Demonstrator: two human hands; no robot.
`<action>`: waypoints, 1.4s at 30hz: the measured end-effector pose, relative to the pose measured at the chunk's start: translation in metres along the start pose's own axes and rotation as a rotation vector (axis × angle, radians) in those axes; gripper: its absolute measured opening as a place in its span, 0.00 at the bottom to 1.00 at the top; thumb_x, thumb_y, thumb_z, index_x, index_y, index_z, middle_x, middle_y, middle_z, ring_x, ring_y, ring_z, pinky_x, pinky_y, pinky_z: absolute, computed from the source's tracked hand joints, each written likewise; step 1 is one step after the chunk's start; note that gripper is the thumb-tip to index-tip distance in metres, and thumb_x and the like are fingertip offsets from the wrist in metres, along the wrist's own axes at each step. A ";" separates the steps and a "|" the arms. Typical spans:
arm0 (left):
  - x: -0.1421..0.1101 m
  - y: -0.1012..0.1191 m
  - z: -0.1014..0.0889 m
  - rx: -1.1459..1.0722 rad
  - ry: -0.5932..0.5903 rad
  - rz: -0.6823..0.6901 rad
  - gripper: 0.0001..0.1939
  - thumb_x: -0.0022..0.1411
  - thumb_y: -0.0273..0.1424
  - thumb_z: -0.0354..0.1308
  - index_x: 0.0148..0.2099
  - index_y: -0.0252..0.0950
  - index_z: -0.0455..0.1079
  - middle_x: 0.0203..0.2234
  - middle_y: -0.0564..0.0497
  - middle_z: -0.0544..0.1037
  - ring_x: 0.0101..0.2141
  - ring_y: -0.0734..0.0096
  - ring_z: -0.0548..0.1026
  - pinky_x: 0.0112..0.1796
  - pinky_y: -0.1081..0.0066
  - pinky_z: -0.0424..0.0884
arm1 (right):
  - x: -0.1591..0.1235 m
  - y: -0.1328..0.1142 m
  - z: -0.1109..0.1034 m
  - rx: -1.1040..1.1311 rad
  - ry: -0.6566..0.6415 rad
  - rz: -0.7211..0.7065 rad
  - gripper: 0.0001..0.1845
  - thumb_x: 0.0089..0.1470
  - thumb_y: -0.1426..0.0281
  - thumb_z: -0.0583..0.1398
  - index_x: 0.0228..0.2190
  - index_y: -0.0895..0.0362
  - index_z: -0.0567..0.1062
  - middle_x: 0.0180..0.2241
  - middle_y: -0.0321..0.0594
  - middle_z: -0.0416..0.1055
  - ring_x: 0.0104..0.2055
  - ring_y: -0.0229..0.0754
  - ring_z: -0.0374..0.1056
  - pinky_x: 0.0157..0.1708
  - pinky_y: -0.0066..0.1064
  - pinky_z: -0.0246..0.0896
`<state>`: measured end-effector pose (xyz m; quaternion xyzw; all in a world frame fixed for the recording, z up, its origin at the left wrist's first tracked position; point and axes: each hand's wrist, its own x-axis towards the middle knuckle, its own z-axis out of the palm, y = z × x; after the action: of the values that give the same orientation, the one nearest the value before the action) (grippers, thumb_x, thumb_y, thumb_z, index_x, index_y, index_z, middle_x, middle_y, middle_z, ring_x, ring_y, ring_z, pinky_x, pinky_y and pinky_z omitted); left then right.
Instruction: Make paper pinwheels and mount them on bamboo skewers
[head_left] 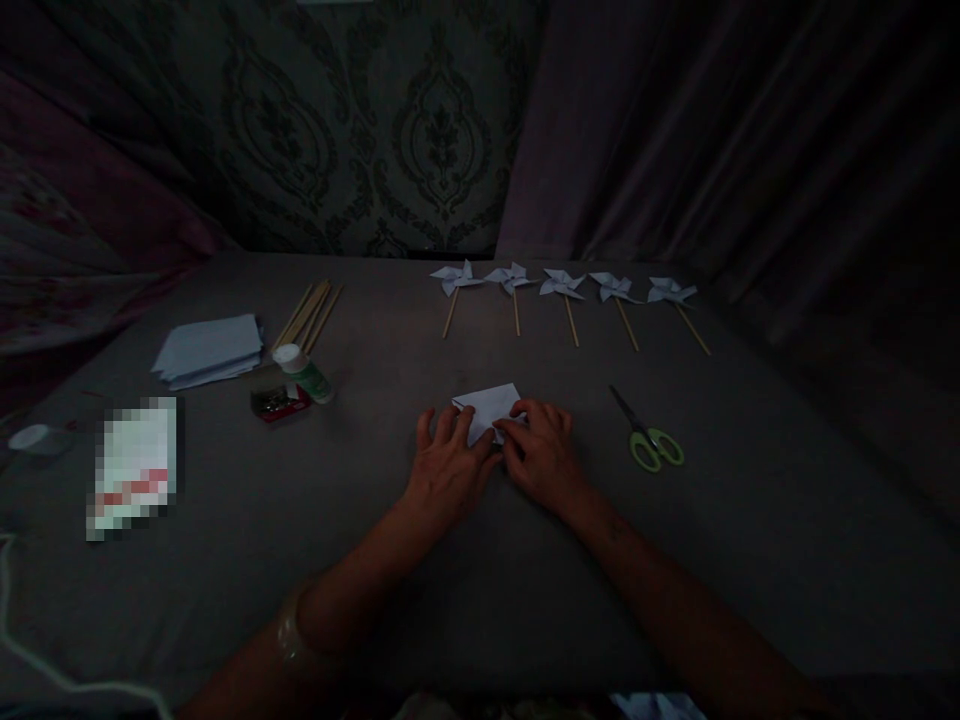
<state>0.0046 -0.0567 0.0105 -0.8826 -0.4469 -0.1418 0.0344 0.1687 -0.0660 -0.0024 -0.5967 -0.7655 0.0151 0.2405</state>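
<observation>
A small white sheet of folded paper (491, 402) lies on the grey cloth in front of me, between both hands. My left hand (448, 455) presses on its left and near side, the fingers bent over the edge. On the right side, my right hand (541, 445) grips the near edge with thumb and fingers drawn together. The fingertips of both hands almost meet at that near edge, which they partly hide. To the right of my right hand lie scissors (646, 440) with green handles, blades pointing away.
Several white paper pinwheels (561, 284) on sticks lie in a row at the back. On the left are a stack of paper (210, 348), wooden sticks (307, 315), a glue bottle (304, 374), a small red box (279, 402), a blurred-out packet (135, 465) and a white cord (67, 682).
</observation>
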 end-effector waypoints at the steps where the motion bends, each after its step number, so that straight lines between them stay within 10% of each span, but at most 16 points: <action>1: 0.000 0.000 0.000 0.004 -0.005 -0.003 0.17 0.65 0.38 0.52 0.53 0.41 0.72 0.53 0.39 0.69 0.53 0.47 0.64 0.54 0.43 0.54 | 0.000 0.000 0.000 -0.007 -0.007 -0.006 0.15 0.54 0.74 0.56 0.42 0.54 0.77 0.45 0.46 0.68 0.46 0.48 0.60 0.47 0.42 0.48; 42: 0.001 -0.002 0.002 -0.092 0.032 0.057 0.12 0.66 0.33 0.51 0.47 0.42 0.74 0.39 0.45 0.73 0.43 0.60 0.68 0.51 0.51 0.56 | 0.022 0.013 -0.003 0.049 -0.142 -0.113 0.14 0.53 0.77 0.54 0.37 0.55 0.77 0.37 0.42 0.72 0.43 0.46 0.63 0.44 0.40 0.49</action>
<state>0.0036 -0.0540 0.0091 -0.8932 -0.4141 -0.1751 0.0050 0.1776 -0.0426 0.0045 -0.5437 -0.8126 0.0624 0.2004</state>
